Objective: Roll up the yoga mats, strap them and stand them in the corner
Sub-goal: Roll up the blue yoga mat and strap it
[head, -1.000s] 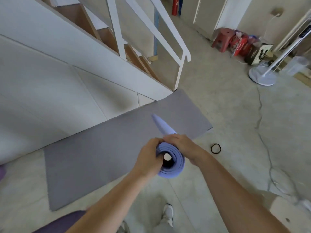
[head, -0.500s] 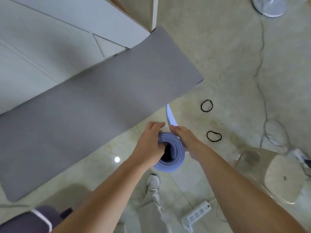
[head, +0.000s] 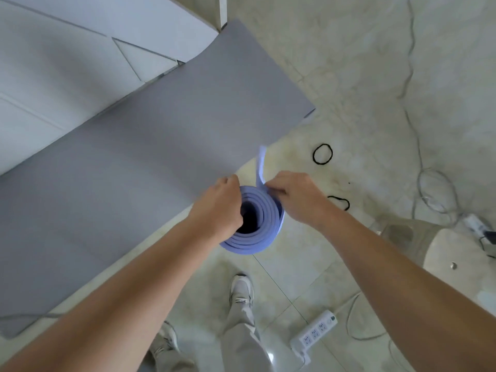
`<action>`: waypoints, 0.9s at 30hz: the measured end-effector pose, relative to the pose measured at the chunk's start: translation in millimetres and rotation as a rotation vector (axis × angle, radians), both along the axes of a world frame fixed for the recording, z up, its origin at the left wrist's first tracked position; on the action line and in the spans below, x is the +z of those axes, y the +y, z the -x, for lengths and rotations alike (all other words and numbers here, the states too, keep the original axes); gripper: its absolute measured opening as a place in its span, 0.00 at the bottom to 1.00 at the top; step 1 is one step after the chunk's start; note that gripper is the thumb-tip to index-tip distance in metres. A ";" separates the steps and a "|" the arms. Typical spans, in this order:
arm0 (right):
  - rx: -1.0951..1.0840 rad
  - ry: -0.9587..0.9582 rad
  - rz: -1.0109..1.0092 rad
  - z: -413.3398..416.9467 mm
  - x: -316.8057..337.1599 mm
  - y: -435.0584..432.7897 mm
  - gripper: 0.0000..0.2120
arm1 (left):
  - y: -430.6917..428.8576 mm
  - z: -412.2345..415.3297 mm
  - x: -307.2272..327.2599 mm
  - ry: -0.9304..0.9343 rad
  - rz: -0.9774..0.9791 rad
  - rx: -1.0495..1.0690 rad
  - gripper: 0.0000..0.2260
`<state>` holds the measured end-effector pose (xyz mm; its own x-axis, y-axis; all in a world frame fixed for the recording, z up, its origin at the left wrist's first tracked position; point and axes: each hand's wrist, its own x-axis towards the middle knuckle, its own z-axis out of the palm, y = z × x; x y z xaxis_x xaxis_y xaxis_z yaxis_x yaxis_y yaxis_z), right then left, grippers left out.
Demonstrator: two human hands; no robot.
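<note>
No text, label, brand, number or sign can be read on anything in view.

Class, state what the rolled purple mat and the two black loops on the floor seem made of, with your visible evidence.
Purple mat: probably soft foam, matte; thick layers coil smoothly without creasing. Black loops: perhaps elastic cord, thin and limp; too small to confirm.

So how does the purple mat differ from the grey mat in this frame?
The purple mat is rolled into a coil; the grey mat lies unrolled. The purple mat is gripped by the left hand and right hand, seen end-on; the grey mat lies on the floor, untouched. Neither wears a strap.
</note>
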<state>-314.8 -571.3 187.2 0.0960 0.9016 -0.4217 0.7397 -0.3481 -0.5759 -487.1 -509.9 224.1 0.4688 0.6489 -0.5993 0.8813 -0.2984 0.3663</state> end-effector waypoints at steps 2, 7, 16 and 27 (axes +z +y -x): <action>0.050 0.025 -0.111 1.9 2.1 -12.5 0.12 | -8.1 0.4 -3.2 0.040 -0.036 -0.020 0.27; -0.310 0.222 -0.065 13.7 9.2 -21.1 0.09 | -21.4 8.5 -15.8 0.181 -0.158 0.021 0.35; -0.630 0.586 0.318 39.8 25.5 -19.0 0.35 | -28.8 12.7 -18.1 -0.025 0.098 0.403 0.28; -0.595 0.547 0.385 43.0 8.2 -34.4 0.57 | -31.1 3.6 -31.1 -0.009 0.030 0.309 0.10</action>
